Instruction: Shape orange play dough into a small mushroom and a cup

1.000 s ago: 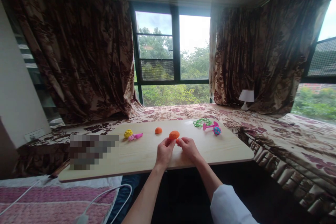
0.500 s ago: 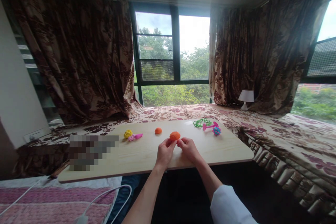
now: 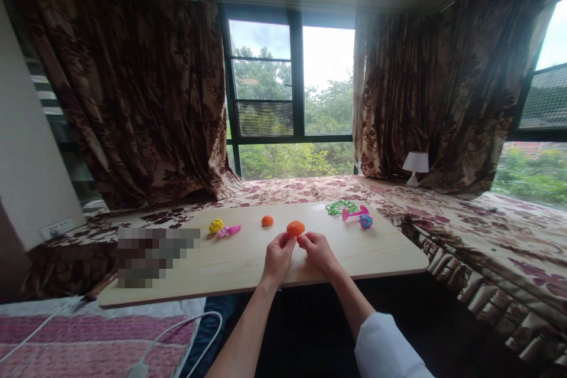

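Note:
Near the front middle of the table, my left hand (image 3: 279,252) and my right hand (image 3: 317,249) meet, almost touching. Between their fingertips is a rounded orange lump (image 3: 295,228), its top bulging above the fingers. Both hands are closed in a pinch at its underside, and its lower part is partly hidden. What it is made of I cannot tell. Behind and to the left, a smaller orange dome-shaped piece (image 3: 267,221) rests on the table (image 3: 239,260).
Left on the table lie a crumpled yellow lump (image 3: 216,225) and a pink piece (image 3: 228,231). At the back right are green strings (image 3: 340,207), a pink dumbbell-shaped toy (image 3: 355,213) and a knobbly blue-pink ball (image 3: 365,221). A white lamp (image 3: 415,164) stands beyond.
The orange lump has shifted very slightly to the right and turned a little between my fingertips. Both hands stay almost in place, and the other things have not moved.

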{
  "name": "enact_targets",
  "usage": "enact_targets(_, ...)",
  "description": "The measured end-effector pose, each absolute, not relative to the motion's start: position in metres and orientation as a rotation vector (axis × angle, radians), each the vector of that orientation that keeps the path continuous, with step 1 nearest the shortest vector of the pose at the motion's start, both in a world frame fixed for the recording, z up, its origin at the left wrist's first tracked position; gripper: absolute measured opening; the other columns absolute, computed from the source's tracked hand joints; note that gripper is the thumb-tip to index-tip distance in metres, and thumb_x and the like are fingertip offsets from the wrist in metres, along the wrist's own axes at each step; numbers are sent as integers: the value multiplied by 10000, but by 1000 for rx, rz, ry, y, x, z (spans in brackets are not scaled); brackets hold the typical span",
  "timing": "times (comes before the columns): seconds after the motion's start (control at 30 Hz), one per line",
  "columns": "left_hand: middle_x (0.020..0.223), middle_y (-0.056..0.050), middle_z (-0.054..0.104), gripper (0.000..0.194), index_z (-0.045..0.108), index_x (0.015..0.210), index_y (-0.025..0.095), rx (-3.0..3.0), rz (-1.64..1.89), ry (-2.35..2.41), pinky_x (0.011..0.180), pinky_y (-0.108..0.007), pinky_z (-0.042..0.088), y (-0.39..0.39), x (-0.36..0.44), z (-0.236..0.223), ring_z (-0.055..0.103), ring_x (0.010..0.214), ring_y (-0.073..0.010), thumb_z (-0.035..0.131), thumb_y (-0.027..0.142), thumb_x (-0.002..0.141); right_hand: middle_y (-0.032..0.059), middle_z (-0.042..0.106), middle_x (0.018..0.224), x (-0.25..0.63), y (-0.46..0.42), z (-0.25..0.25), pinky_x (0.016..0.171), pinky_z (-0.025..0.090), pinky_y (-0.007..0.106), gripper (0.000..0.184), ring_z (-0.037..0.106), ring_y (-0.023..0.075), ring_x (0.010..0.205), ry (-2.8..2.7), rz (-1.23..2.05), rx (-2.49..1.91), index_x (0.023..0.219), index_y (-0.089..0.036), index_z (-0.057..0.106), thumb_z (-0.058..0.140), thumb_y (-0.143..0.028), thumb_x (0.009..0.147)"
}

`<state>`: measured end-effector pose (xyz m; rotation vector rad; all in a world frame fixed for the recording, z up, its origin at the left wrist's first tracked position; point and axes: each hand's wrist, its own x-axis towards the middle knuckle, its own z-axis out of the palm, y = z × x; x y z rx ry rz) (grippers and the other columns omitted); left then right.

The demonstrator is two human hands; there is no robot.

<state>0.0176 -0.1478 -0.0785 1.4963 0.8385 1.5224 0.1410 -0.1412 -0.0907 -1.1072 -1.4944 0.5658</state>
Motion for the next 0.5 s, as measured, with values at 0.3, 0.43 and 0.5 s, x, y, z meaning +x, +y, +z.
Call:
enact_targets(0.3, 751, -30, 669, 264, 661, 861, 148, 1588, 1508, 898, 721, -263, 424, -146, 16, -79, 592, 754, -166, 525, 349, 755, 36, 643, 630, 141, -137, -94, 562, 397, 212, 361, 570, 131, 604, -1497, 565, -1110, 633, -132, 628, 380, -321, 816)
enact_targets(0.43, 839, -52, 681, 289, 652, 916, 144, 1599, 1503, 915, 740, -268, 435, -143, 16, -83, 600, 798, -173, 530, 352, 757, 33, 641, 619, 141, -137, -94, 556, 390, 210, 342, 563, 132, 592, -1499, 541, -1136, 624, -134, 626, 413, -334, 802)
enact_targets(0.5, 898, -63, 682, 301, 641, 947, 144, 1624, 1492, 936, 755, -268, 442, -141, 17, -85, 605, 836, -176, 529, 349, 757, 29, 641, 618, 141, -138, -94, 553, 385, 208, 323, 560, 131, 590, -1502, 527, -1150, 622, -137, 626, 432, -331, 792)
